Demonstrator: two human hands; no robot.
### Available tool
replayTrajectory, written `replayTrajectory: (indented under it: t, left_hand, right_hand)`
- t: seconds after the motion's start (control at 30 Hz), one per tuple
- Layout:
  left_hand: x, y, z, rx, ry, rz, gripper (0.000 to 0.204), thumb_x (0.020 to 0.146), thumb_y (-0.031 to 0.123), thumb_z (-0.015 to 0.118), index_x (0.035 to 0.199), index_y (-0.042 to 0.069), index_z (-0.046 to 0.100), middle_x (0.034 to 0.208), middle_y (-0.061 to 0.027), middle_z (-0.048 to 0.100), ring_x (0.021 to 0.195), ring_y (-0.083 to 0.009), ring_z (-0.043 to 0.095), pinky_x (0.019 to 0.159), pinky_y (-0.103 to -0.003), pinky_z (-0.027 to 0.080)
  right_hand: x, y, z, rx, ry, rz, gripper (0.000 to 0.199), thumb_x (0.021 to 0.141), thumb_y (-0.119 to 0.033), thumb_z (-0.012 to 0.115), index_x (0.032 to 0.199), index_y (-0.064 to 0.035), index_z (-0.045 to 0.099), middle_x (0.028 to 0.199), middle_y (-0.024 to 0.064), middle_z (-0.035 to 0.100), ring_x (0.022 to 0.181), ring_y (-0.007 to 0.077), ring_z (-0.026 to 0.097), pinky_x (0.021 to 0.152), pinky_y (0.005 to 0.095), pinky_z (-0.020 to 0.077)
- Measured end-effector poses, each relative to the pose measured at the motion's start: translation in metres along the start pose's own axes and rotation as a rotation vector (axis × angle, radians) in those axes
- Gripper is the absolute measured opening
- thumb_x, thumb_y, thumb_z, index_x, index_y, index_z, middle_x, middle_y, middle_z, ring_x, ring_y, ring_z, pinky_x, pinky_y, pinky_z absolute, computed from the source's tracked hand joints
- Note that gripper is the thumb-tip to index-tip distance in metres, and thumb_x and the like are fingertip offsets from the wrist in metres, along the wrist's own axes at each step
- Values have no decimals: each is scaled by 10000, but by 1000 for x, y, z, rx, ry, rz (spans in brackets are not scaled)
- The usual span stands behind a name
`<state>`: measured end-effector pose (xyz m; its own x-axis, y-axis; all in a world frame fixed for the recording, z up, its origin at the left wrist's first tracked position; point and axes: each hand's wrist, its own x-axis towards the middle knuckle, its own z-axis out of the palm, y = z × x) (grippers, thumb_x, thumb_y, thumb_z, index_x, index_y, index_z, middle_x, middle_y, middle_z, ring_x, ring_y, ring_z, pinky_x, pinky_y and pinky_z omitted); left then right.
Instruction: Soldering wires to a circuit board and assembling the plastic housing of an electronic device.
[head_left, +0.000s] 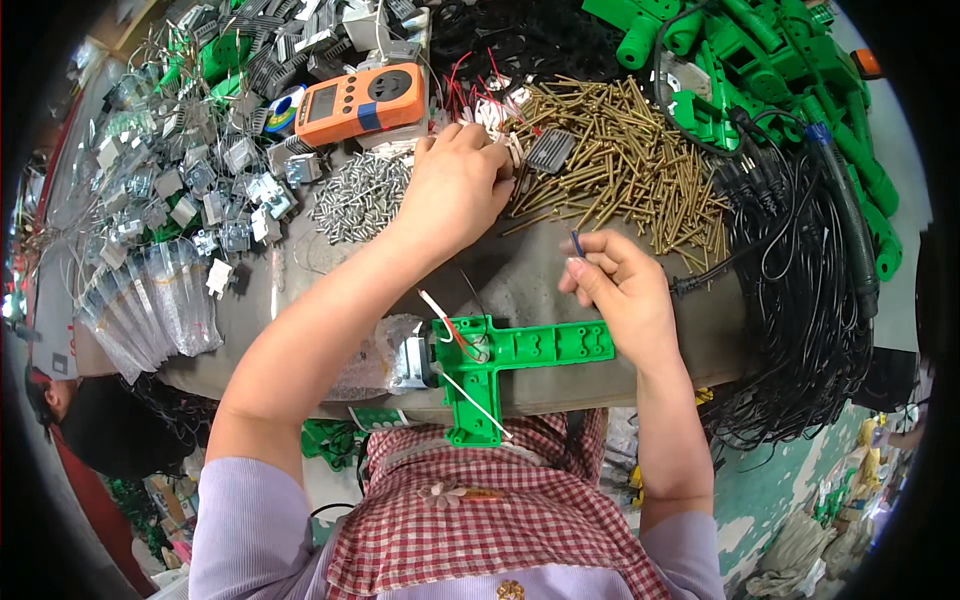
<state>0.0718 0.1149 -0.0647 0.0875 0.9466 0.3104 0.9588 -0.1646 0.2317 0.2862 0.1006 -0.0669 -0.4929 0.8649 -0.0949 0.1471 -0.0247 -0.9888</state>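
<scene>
My left hand (460, 185) reaches over the table to a small heap of white parts with red wires (490, 108). Its fingers bend down there, and their tips are hidden. In my right hand (625, 290), thumb and fingers are closed around a thin dark blue piece (577, 242), too small to name surely. Below the hands lies a T-shaped green plastic housing half (550, 345), open side up, at the table's near edge. Red, white and black wires (462, 340) come out of it. A silver metal-ended part (410, 360) sits against its left side.
Gold long screws (620, 150) and short silver screws (362, 195) lie in heaps beyond. An orange meter (360, 105) rests behind. Metal-and-white parts (190, 180) crowd the left. Black cables (800, 290) and green housings (770, 60) fill the right. A handheld tool (840, 200) lies across the cables.
</scene>
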Motion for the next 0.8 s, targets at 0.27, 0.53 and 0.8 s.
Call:
replayTrajectory:
  t: [0.27, 0.53, 0.8]
  left_hand:
    - [-10, 5, -30, -312, 41, -70, 106, 777, 90, 681, 875, 67, 647, 885, -59, 646, 842, -187, 605, 783, -347, 454]
    - [-65, 12, -80, -1223, -211, -454, 153, 813, 73, 719, 913, 9, 623, 907, -41, 644, 825, -107, 596, 754, -256, 491]
    - [-76, 11, -81, -1403, -206, -465, 149, 810, 80, 713, 891, 25, 601, 864, -43, 617, 772, -106, 566, 712, -252, 475]
  right_hand:
    - [-13, -39, 14, 121, -189, 14, 186, 979, -126, 493, 1075, 25, 547, 861, 116, 663, 587, 83, 546, 555, 218, 442]
    - [-15, -33, 40, 166, 29, -120, 123, 929, -67, 578, 1022, 13, 565, 820, 38, 648, 700, 46, 555, 626, 204, 458]
    - [-18, -37, 50, 35, 233, -253, 152, 888, -129, 668, 941, 3, 615, 817, -6, 629, 741, 45, 533, 687, 204, 446]
